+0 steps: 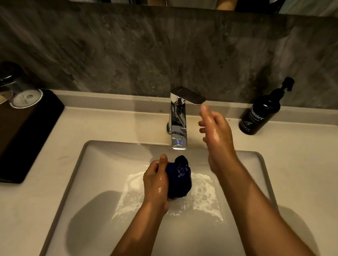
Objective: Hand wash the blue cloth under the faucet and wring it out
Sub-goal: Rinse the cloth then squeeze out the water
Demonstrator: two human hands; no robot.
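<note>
The blue cloth [180,176] is bunched into a dark wet wad over the sink basin [100,170], just below the spout of the chrome faucet [178,117]. My left hand [157,183] is closed around the cloth's left side and holds it up. Foamy water lies in the basin under the cloth. My right hand [216,129] is wet, fingers apart, raised beside the faucet. Its fingertips reach the tip of the faucet's flat lever handle [190,96]. It holds nothing.
A black pump bottle of hand wash [261,111] stands on the counter at the right of the faucet. A black tray [23,131] with upturned glasses [25,94] sits at the left. A grey stone backsplash rises behind the counter.
</note>
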